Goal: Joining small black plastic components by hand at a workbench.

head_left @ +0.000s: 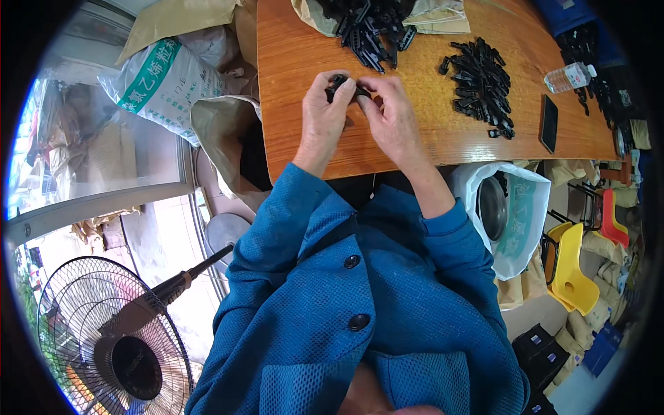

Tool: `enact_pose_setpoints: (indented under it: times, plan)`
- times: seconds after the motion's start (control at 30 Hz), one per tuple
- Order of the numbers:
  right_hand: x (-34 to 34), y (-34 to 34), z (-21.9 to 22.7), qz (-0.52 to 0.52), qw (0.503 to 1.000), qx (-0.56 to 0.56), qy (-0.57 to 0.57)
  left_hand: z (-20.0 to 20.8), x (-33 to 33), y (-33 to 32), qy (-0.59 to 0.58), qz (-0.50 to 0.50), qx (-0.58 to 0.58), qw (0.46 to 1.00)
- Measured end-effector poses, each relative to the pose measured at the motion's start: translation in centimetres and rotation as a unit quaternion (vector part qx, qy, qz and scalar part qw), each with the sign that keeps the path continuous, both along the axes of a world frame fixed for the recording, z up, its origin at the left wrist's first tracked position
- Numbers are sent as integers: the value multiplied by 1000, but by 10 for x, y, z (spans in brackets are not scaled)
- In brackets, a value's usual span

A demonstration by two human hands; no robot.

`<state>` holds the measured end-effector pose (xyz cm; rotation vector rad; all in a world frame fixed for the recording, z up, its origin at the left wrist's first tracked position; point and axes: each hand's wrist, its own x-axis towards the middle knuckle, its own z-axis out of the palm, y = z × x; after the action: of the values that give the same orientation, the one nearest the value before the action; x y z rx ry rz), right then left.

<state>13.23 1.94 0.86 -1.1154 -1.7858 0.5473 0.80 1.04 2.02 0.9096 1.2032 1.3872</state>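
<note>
Both of my hands meet over the near part of the wooden table [297, 86], pinching a small black plastic part [338, 81] between them. My left hand [325, 111] wraps round its left end, thumb on top. The fingers of my right hand [391, 114] close on its right side. Much of the part is hidden by my fingers, so its exact kind cannot be made out. Just beyond my hands lies a heap of loose black plastic parts [373, 41], partly on a paper sack. To the right of my hands is a second pile of long black parts [479, 83].
On the table's right are a black phone [548, 123] and a clear water bottle [570, 77] lying down. An open white sack [529, 221] stands below the near edge. A full sack [166, 83] and a floor fan [117, 339] are left; a yellow chair [574, 270] is right.
</note>
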Motion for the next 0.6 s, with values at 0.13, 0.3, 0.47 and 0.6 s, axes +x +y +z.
enact_pose_setpoints:
  times: [0.13, 0.3, 0.47, 0.6]
  plan:
    - [-7, 16, -6, 86, 958, -248, 112, 10, -28, -3, 57, -21, 36, 998]
    - [-51, 21, -10, 175, 929, -282, 162, 5, -63, -5, 54, 16, 66, 996]
    - [-85, 19, -9, 121, 959, -213, 145, 1, -88, -3, 9, 47, 73, 996]
    - [-55, 36, 2, 161, 962, -211, 69, 4, -111, -2, 39, 64, 22, 997]
